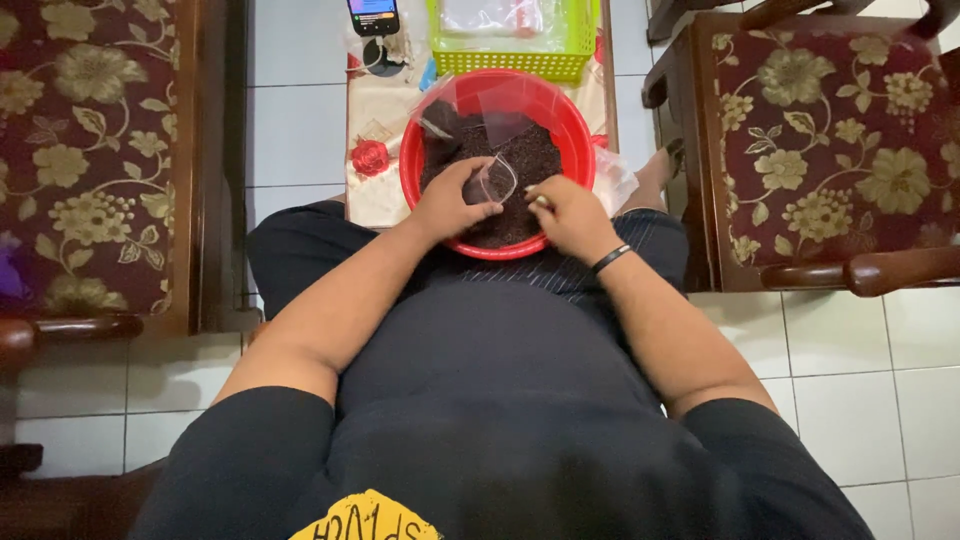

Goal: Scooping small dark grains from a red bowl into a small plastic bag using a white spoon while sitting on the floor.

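Left hand (447, 200) pinches a small clear bag (492, 183), mouth toward the right hand (566, 214), whose fingers are pressed together just beside it over the red bowl (412, 160) of dark grains (530, 155).

White tiled floor (860, 390), grey grout lines. Dark wooden armchairs either side, maroon upholstery with gold flower pattern: left armchair (85, 150), right armchair (830, 140). Narrow worktop (375, 170) between them, pale floral cloth. Even, soft light.
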